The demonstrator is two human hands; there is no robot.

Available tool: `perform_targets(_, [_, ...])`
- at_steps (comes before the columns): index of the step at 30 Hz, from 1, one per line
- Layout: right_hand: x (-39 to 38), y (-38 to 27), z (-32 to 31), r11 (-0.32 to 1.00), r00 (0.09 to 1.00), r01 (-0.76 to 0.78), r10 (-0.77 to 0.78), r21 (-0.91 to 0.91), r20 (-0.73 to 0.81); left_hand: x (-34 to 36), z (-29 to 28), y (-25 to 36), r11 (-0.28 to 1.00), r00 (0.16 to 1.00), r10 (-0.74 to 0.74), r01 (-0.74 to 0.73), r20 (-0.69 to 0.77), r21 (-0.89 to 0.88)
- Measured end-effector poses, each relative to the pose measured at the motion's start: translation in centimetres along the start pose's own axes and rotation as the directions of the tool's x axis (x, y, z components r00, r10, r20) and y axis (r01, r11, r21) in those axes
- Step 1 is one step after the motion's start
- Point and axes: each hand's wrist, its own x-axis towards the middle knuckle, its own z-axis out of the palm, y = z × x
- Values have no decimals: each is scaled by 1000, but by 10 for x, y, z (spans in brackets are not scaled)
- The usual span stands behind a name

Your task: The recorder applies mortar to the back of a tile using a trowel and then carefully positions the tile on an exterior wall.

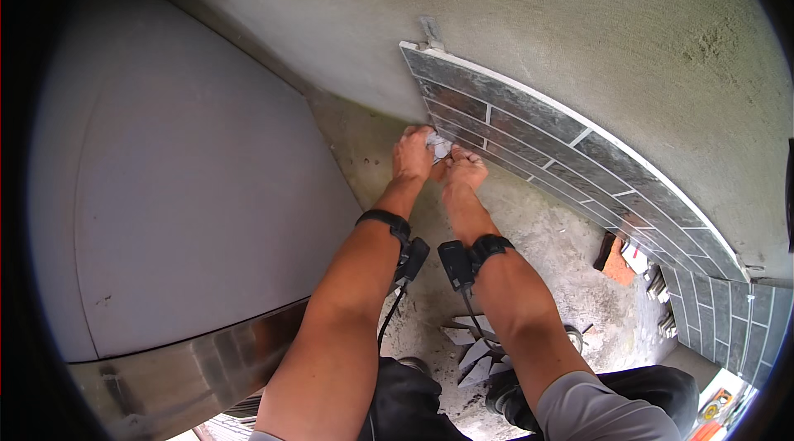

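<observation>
My left hand (413, 153) is closed round a small whitish piece (439, 146) with jagged dark lines, close to the lower left end of the tiled wall band. Just to its right, my right hand (466, 167) has its fingers curled in a pinch; what lies in them is hidden. A reddish-brown patch shows between the two hands under the whitish piece. Dark grey brick-shaped tiles (529, 132) with pale joints cover the wall beside both hands. Each forearm wears a black strap with a small black box (456, 265) and a cable.
To the left stands a large grey panel (198, 168) above a shiny metal strip (194, 366). Broken tile pieces (477, 358) lie on the rough concrete floor (546, 218) by my feet. An orange-brown block (617, 263) and stacked tiles rest at right, near another tiled wall (718, 313).
</observation>
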Motion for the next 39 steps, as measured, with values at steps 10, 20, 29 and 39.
perform_targets(10, [-8,-16,-18,997,996,-68,66,36,61,-1,-3,0,1000,1000,-2,3,16,-20])
perform_targets(20, [1,-36,-31,936,924,-336,305,107,230,-2,-3,-5,999,999,31,-32,-4,-30])
perform_targets(29, [-4,-43,-29,927,908,-373,358,31,218,-6,0,-2,995,996,-81,79,-44,-57])
perform_targets(39, [1,-42,-32,927,898,-375,363,4,249,-4,9,-3,996,999,-39,37,-22,-80])
